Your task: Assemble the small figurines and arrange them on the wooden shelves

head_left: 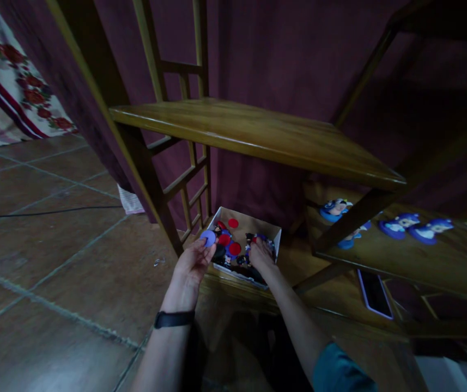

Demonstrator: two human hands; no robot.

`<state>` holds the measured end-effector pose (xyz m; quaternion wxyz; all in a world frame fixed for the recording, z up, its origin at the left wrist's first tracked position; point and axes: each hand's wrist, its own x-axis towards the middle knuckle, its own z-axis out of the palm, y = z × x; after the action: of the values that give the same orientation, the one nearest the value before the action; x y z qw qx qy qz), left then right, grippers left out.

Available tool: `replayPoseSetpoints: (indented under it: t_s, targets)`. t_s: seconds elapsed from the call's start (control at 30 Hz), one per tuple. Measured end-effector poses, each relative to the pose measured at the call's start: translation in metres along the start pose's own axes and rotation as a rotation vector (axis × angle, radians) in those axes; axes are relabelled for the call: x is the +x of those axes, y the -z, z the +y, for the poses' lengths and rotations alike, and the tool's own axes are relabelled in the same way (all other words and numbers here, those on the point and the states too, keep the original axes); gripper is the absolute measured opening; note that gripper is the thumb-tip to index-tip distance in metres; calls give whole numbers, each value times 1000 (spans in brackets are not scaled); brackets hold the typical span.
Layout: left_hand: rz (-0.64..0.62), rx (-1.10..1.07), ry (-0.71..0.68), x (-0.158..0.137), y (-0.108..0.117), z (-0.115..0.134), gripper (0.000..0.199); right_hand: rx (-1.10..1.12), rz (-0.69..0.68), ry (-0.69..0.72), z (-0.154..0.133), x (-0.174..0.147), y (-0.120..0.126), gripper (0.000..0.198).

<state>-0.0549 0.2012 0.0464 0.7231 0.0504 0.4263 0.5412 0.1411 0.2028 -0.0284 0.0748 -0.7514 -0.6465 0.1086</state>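
My left hand (194, 258) pinches a flat blue-purple disc (208, 238) by its edge, over the left side of a shallow cardboard box (258, 221). Inside the box lie small figurines (228, 260) and several red discs (235, 249), some of them apparently the figurines' bases. My right hand (261, 254) reaches into the right side of the box, its fingers bent down among dark figurines. A bit of red shows at those fingertips, but what they grip is too small and dim to make out.
The box sits on the bottom board of a wooden shelf unit, beneath a higher shelf board (241, 128). On the right shelf, several figurines on blue bases (431, 231) lie or stand. A phone (374, 293) rests below them. A black cable (45, 213) crosses the floor at left.
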Motion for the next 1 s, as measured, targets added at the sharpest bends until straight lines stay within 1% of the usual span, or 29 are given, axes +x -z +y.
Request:
replayPoseSetpoints:
  t_s: [0.1,0.17,0.2,0.23,0.3,0.4,0.43,0.5,0.53,0.6,0.7,0.77,0.9,1.0]
  targets:
    - [-1,2,10,2,1,-2,10,21,21,-35,1,2,0,29]
    - [1,-1,14,4,2,-3,10,104,46,-26,4,6,6,26]
    - [0,-2,11,4,3,-4,10,184,60,-23,5,7,10,24]
    - [-3,-4,6,5,3,-6,10,294,75,-22,5,8,15,22]
    - [-12,-3,-8,6,3,-9,11,602,87,-7,3,6,25,22]
    - [-32,18,-24,5,-1,-17,12,1116,11,75,-6,-7,40,30]
    - [-42,26,-23,4,-2,-20,13,1241,-32,108,-9,-13,45,32]
    - [-63,36,-16,3,-6,-25,15,1379,-85,153,-15,-25,51,32]
    - [-74,40,-10,2,-7,-28,16,1400,-87,164,-17,-30,53,31]
    - [-89,58,5,1,-10,-33,17,1393,-42,177,-20,-36,54,30]
    - [-108,102,3,0,-13,-41,16,1349,61,194,-20,-33,51,29]
    - [-124,120,-14,0,-14,-46,15,1324,105,190,-18,-28,47,28]
    - [-166,138,-16,-2,-19,-53,15,1243,114,191,-16,-23,38,31]
    - [-188,151,-24,-3,-21,-56,14,1112,149,199,-14,-23,33,35]
